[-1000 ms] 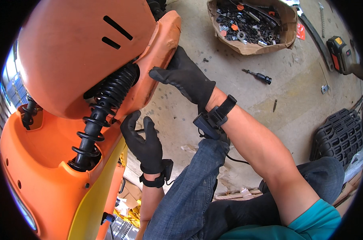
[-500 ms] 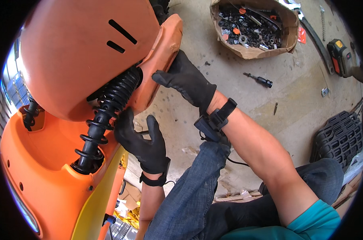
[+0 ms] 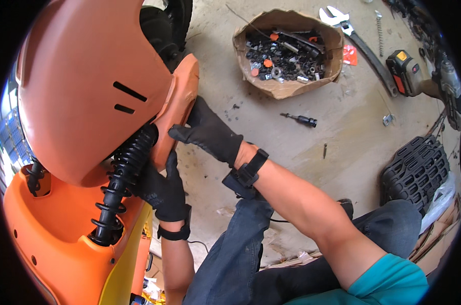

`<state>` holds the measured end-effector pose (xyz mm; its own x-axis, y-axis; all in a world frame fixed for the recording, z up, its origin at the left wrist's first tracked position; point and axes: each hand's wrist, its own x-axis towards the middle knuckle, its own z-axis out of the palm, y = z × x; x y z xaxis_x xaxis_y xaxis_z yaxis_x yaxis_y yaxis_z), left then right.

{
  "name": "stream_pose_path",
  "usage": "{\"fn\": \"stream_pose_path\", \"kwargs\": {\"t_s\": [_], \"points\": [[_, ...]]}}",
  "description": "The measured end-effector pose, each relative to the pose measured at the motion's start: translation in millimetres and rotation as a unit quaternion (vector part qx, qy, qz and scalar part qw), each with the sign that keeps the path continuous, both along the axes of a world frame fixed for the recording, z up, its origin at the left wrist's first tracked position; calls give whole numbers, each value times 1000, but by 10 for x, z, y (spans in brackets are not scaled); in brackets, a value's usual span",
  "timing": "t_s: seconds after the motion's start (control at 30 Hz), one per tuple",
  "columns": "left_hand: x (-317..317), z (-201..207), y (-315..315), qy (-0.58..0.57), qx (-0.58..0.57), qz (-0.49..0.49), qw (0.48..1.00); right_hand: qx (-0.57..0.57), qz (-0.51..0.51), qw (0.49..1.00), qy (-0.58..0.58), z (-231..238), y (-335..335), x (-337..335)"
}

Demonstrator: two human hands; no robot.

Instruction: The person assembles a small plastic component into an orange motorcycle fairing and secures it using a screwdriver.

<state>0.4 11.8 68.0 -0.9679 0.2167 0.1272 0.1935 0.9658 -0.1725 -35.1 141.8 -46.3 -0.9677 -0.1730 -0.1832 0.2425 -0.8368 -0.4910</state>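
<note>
My right hand (image 3: 212, 133), in a black glove, grips the outer edge of an orange plastic side panel (image 3: 177, 109). Its thumb lies on the near edge and its fingers go behind. Low beside that panel is my left hand (image 3: 163, 193), also gloved, with the thumb pointing up. Its other fingers reach in behind a black coil-spring shock absorber (image 3: 119, 188) and are hidden. The panel adjoins a large orange fender (image 3: 88, 96) with two slots. The shock absorber's lower end sits in a bright orange body shell (image 3: 57, 223).
On the floor stand a cardboard box (image 3: 286, 94) of loose fasteners, an adjustable wrench (image 3: 367, 48) and a cordless power tool (image 3: 411, 76). Nearer lie a black screwdriver-like bit holder (image 3: 301, 120) and a black slotted plastic plate (image 3: 416, 170). A black tyre (image 3: 179, 23) shows behind the fender.
The view has shifted, so the fender and floor items appear lower and further left. My left hand has moved deeper behind the shock absorber. The right hand keeps its hold on the side panel.
</note>
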Motion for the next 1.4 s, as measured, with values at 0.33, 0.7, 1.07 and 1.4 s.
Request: {"fn": "stream_pose_path", "kwargs": {"t_s": [0.33, 0.7, 1.07, 1.4], "points": [[-32, 18, -12, 35, -22, -35, 999, 42, 44, 998, -1, 14, 47, -1], [-81, -30, -103, 56, 11, -57, 997, 31, 46, 998, -9, 49, 51, 5], [-84, -53, -116, 69, -3, -54, 996, 56, 44, 997, -3, 108, 88, 18], [-81, -38, -91, 76, -11, -68, 995, 82, 53, 993, -63, 72, 133, 119]]}}
